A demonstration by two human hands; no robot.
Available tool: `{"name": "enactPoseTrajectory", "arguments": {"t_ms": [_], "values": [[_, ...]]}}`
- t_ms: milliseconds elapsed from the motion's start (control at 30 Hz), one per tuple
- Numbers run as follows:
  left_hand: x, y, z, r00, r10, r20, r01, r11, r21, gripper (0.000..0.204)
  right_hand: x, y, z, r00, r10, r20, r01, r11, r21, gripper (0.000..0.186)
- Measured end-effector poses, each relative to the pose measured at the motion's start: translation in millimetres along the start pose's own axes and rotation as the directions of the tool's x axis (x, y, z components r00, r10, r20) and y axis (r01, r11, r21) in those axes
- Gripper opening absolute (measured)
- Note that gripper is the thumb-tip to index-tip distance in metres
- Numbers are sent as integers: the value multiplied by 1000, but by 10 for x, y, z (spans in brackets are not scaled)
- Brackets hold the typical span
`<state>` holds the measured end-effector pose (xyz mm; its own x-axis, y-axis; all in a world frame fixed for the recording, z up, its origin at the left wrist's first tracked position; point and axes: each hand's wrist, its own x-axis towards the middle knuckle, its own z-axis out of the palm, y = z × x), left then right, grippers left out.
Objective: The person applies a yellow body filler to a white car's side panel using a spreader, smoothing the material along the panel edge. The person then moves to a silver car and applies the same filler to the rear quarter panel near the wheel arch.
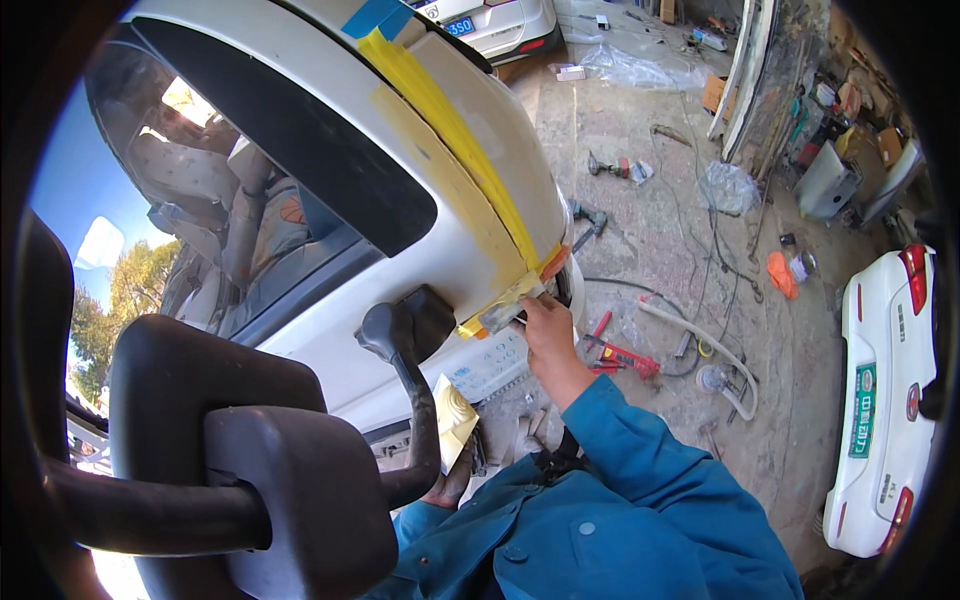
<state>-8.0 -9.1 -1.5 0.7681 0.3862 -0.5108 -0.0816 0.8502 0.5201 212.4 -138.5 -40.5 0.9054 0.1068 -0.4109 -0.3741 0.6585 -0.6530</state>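
- Head view: person's right hand [552, 335] at centre of frame, just right of the lower end of a yellow tape strip [455, 130].
- Right fingers closed in a pinch on a small greyish flat piece [500, 312]; its exact kind cannot be told. Piece sits against the white vehicle [450, 255], at the foot of a tan smeared band [475, 215] running alongside the tape.
- Left hand [452, 484] at lower centre, partly hidden behind a black mirror arm [425, 420]. Appears to support a pale yellow sheet [455, 420], swirl-marked on top, corner pointing up; finger closure cannot be told.
- Blue tape [380, 17] at top of frame, by the yellow strip's upper end. Orange lamp [554, 262] just above the right hand.
- Black mirror housing [300, 490] fills lower left.
- Blue sleeve [650, 430] enters from lower right.
- Floor, right of centre: red tool [628, 360], pale hose [738, 372] curving near it; crumpled clear plastic [730, 187] higher up.
- White car [870, 510] at right edge.
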Motion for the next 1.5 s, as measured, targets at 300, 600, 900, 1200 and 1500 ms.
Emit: {"name": "enactPoseTrajectory", "arguments": {"t_ms": [300, 600, 900, 1200, 1500], "values": [[112, 30, -133, 999, -7, 40, 6, 999, 34, 48, -173, -188, 419, 975, -198, 97, 210, 969, -129, 32], [153, -1, -302, 995, 5, 96, -19, 989, 147, 49, -393, -475, 764, 827, -503, 251, 562, 744, -360, 29], [282, -261, -337, 988, 20, 151, -73, 932, 355, 62, -954, -894, 60, 731, -533, 426, 682, 557, -474, 20], [275, -300, 377, 968, -133, 214, 127, 991, 46, 65, -1437, -720, -558, 499, -332, 801, 866, 148, -478, 43], [259, -381, 597, 961, 14, 274, -66, 982, 180, 66, -1460, -1036, -796, 494, -504, 708, 810, -30, -586, 52]]}}
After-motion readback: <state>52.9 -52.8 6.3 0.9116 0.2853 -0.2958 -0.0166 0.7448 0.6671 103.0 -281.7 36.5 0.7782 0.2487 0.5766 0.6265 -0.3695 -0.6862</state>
